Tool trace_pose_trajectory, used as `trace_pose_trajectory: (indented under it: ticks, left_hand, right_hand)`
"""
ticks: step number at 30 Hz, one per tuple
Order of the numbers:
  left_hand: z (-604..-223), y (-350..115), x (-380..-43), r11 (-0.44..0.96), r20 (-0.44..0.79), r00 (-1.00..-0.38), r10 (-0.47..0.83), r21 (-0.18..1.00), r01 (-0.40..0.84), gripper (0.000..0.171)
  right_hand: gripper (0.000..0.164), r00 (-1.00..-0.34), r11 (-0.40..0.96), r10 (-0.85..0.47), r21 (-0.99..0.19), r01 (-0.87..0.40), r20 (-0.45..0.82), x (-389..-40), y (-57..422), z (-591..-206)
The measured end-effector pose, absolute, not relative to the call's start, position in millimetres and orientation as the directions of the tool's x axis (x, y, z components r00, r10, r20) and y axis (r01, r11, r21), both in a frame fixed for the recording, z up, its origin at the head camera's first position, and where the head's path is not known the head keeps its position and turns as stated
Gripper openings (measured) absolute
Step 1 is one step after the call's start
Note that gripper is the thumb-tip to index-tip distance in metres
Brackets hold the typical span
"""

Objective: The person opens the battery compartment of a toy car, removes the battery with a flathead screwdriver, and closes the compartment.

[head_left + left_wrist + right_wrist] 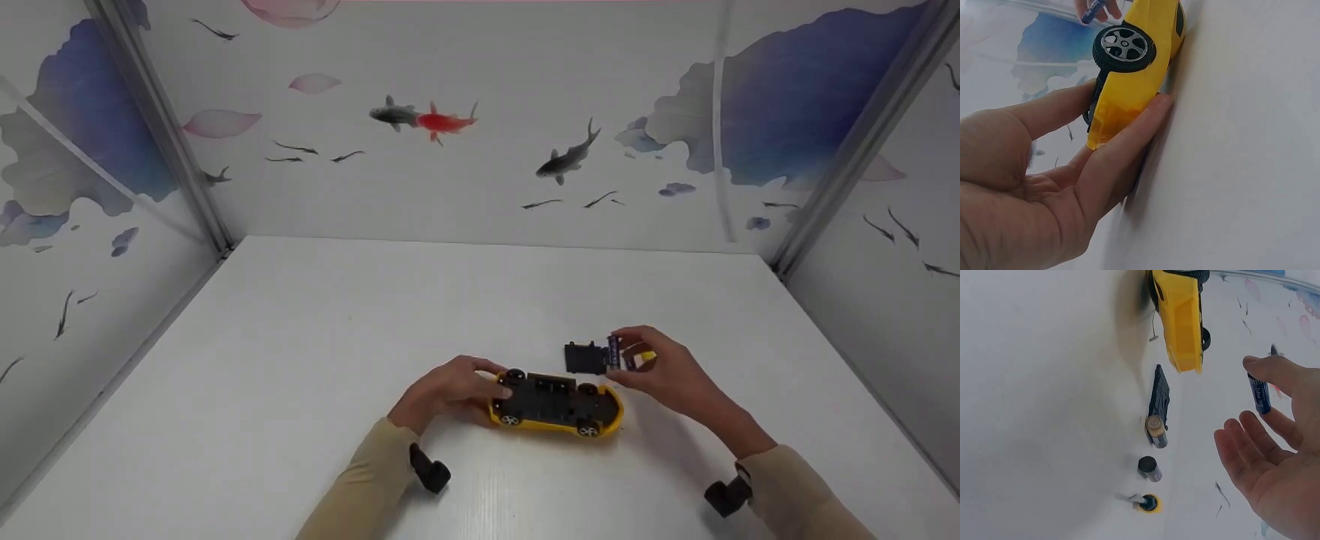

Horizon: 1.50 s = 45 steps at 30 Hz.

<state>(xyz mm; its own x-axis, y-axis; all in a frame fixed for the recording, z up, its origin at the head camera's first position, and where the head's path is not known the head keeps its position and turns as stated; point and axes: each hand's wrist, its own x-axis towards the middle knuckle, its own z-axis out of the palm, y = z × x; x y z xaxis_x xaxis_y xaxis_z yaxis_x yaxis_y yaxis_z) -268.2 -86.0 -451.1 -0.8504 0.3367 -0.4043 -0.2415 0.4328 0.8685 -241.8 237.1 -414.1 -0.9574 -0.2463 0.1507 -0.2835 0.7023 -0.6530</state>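
A yellow toy car (555,405) is upside down near the middle of the table, its black underside facing up and a battery compartment (553,385) uncovered. My left hand (454,384) grips one end of it, thumb on the underside and fingers beneath. In the right wrist view, my right hand (1280,450) pinches a blue battery (1260,395) between thumb and a finger, off the table and apart from the car. Behind the car in the head view lies a black battery cover (584,358), close to the right hand.
In the right wrist view, two more batteries, one with a copper-coloured end (1156,430) and one dark-ended battery (1150,468), lie in a row with a yellow-and-black tool (1149,503), probably a screwdriver. Patterned white panels (480,195) wall the table on the back and sides.
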Motion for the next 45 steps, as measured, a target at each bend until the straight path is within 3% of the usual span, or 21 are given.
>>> trace_pose_trajectory:
  ticks: [11,36,45]
  left_hand:
    - [-452.0,-85.8,-268.2,0.461,-0.391,-0.858,0.332,0.861,-0.214,0.049]
    - [-450.3,-84.2,-267.9,0.438,-0.422,-0.850,0.315,0.859,-0.264,0.051]
    - [-451.9,-84.4,-269.7,0.392,-0.418,-0.836,0.355,0.879,-0.273,0.050]
  right_hand:
    - [0.055,-0.939,0.768,-0.289,-0.541,-0.343,0.186,-258.0,256.1,-428.2]
    - [0.060,-0.944,0.808,-0.326,-0.502,-0.308,0.054,-283.6,267.4,-442.5]
    - [0.046,-0.931,0.804,-0.350,-0.477,-0.355,0.103,-284.7,266.1,-443.7]
